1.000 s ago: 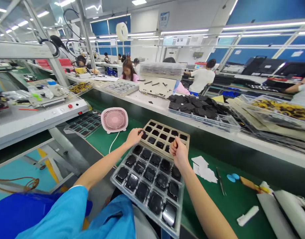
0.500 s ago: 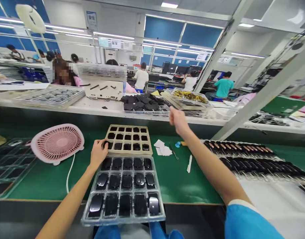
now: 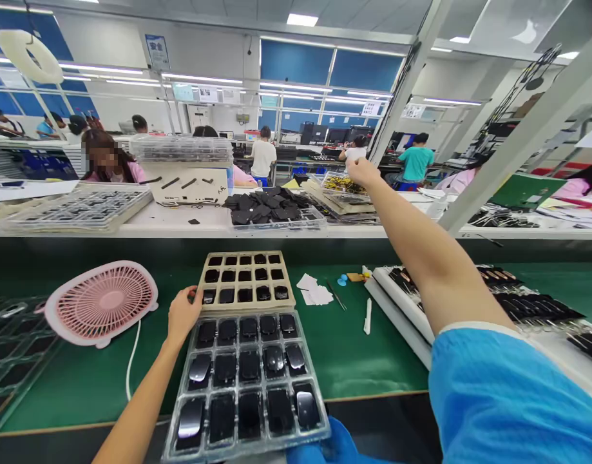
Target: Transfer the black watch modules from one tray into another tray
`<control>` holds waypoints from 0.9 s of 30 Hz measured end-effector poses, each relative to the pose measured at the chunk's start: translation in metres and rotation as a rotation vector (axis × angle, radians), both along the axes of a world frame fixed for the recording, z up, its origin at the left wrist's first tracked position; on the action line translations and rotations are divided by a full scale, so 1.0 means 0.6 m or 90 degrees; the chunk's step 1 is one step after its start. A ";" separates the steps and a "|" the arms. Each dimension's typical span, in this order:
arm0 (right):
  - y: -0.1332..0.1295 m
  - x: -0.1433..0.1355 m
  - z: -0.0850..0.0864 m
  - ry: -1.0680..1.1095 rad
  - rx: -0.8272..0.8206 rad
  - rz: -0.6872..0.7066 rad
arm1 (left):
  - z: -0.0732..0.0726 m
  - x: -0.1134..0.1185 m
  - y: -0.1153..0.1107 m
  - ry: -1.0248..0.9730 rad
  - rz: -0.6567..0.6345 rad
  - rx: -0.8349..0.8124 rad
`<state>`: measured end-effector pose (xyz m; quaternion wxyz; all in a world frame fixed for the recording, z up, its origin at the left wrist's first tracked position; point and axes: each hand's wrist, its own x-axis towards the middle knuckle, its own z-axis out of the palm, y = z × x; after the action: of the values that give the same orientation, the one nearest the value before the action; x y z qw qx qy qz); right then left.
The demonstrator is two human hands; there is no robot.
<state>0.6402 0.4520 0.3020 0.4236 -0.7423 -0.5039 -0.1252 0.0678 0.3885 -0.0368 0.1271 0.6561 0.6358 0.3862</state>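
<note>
My left hand (image 3: 184,316) is closed at the left edge of a beige tray (image 3: 290,298), with a small dark thing at its fingertips that I cannot make out. Dark square pieces sit in the beige tray's compartments. Nearer to me, a clear plastic tray (image 3: 247,449) holds glossy black rounded-rectangle pieces, some tilted in their compartments. My right hand (image 3: 363,173) is raised over the shelf with curled fingers; whatever it may hold is hidden. Just below it is a clear tray of yellow-and-black parts (image 3: 344,183).
A pink fan (image 3: 107,299) lies left on the green bench. White paper pieces (image 3: 315,290), tweezers (image 3: 337,295) and a white pen-like tool (image 3: 368,316) lie right. Black flat pieces (image 3: 271,205) are heaped on the shelf (image 3: 194,229). A slanted post (image 3: 513,142) rises at right.
My right hand has moved up and slightly right, from the shelf's front edge to above the yellow-and-black parts. My left hand stays by the beige tray. The whole view has shifted.
</note>
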 end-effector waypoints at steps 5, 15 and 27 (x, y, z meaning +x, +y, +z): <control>-0.149 -0.146 -0.125 -0.132 0.275 0.067 | 0.011 -0.007 0.010 0.022 0.004 -0.037; -0.238 -0.336 -0.551 0.359 -0.218 0.232 | 0.052 0.000 0.031 -0.031 -0.028 -0.142; -0.223 -0.332 -0.536 0.364 -0.196 0.237 | 0.118 0.031 0.033 -0.113 -0.041 -0.139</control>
<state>0.4410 0.3184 -0.0198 0.4458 -0.6981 -0.5047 0.2436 0.0866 0.4083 0.0339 0.2655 0.6217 0.6391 0.3668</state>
